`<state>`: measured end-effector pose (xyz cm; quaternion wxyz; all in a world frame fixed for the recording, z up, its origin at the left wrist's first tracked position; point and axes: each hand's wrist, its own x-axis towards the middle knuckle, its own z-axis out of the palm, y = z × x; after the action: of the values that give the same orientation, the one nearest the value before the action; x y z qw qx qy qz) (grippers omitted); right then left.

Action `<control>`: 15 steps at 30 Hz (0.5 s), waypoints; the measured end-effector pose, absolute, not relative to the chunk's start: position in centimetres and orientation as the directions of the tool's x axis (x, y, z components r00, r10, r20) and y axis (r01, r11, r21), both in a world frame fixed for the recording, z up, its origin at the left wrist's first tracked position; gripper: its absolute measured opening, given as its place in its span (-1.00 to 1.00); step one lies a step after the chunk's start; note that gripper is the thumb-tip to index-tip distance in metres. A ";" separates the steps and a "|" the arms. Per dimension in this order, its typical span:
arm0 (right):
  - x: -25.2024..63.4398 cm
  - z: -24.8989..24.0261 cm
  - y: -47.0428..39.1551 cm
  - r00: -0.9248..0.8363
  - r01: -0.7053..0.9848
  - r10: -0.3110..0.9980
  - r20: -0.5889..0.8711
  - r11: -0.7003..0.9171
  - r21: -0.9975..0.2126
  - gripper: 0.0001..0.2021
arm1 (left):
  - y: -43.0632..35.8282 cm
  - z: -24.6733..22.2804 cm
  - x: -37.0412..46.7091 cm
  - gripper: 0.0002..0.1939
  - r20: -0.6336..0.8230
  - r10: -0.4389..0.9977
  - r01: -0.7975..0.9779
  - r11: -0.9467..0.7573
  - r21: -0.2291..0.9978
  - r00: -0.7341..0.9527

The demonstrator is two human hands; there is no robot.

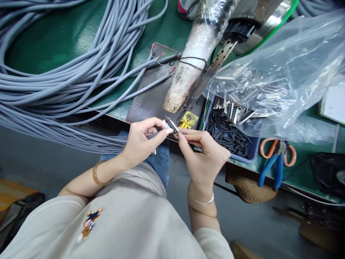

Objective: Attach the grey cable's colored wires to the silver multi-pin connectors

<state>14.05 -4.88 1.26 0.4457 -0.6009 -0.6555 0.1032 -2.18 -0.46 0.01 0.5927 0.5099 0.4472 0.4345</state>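
So we've got both hands up close together just off the bench edge, pinched onto one small connector (171,125). The left hand (141,140) has it between thumb and forefinger, with a grey cable (152,135) running back under the palm, so that hand looks like the steady one. The right hand (206,151) comes in from the other side with its fingertips closed on the connector's end, which we'd guess is the fiddly, fine-work side. Holding it in the air over the lap rather than flat on the bench probably lets us turn it toward our eyes.

Everything else sits within easy reach. The big cable bundle (61,68) loops across the green bench (67,36) to the left, and a few stripped ends (159,57) lie on a dark plate (151,100). A wrapped tool (191,68) rests on that plate, pointing our way. To the right there's a clear bag (283,72) of metal shells spilling over a tray (229,135) of black sleeves. Blue pliers (272,171) and orange scissors (280,151) lie further right.
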 end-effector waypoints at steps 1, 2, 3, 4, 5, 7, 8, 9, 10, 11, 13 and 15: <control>14.0 1.3 -4.9 0.136 0.679 0.886 0.444 0.243 -0.693 -0.90 | -0.4 0.1 -2.2 -0.82 -0.081 0.971 -0.056 0.096 0.994 0.225; 13.9 1.3 -5.0 0.151 0.662 0.890 0.431 0.233 -0.713 -0.90 | -0.4 0.2 -2.3 -0.83 -0.075 0.971 -0.055 0.089 0.994 0.227; 13.9 1.3 -5.1 0.163 0.647 0.892 0.421 0.226 -0.729 -0.90 | -0.3 0.3 -2.3 -0.83 -0.066 0.972 -0.053 0.080 0.995 0.227; 13.9 1.3 -5.1 0.171 0.634 0.894 0.415 0.223 -0.740 -0.90 | -0.2 0.4 -2.3 -0.84 -0.056 0.973 -0.048 0.069 0.996 0.226; 13.9 1.3 -5.1 0.174 0.625 0.894 0.412 0.223 -0.748 -0.90 | -0.2 0.5 -2.3 -0.85 -0.048 0.973 -0.039 0.059 0.998 0.226; 13.8 1.3 -5.2 0.174 0.620 0.896 0.410 0.224 -0.752 -0.90 | -0.1 0.7 -2.3 -0.86 -0.038 0.973 -0.024 0.045 0.999 0.226; 13.8 1.3 -5.3 0.173 0.622 0.897 0.408 0.222 -0.751 -0.91 | -0.1 0.7 -2.3 -0.86 -0.039 0.973 -0.022 0.045 0.999 0.227; 13.8 1.2 -5.3 0.173 0.626 0.898 0.404 0.217 -0.749 -0.91 | -0.1 0.7 -2.3 -0.86 -0.041 0.973 -0.024 0.048 0.999 0.228; 13.8 1.2 -5.4 0.176 0.631 0.900 0.399 0.208 -0.747 -0.92 | 0.0 0.7 -2.2 -0.85 -0.044 0.973 -0.030 0.052 0.998 0.228; 13.8 1.1 -5.5 0.181 0.636 0.901 0.393 0.198 -0.746 -0.92 | 0.0 0.7 -2.2 -0.85 -0.046 0.972 -0.036 0.055 0.998 0.229; 13.8 1.1 -5.6 0.189 0.637 0.903 0.385 0.185 -0.748 -0.91 | -0.1 0.7 -2.2 -0.85 -0.050 0.971 -0.042 0.062 0.997 0.232; 13.9 1.1 -5.6 0.181 0.628 0.906 0.382 0.192 -0.754 -0.91 | -0.2 0.7 -2.2 -0.85 -0.054 0.969 -0.037 0.065 0.997 0.242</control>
<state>13.87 -5.60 1.11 0.4582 -0.6171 -0.6215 0.1516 -2.21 -0.20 0.68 0.5827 0.5304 0.4390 0.4317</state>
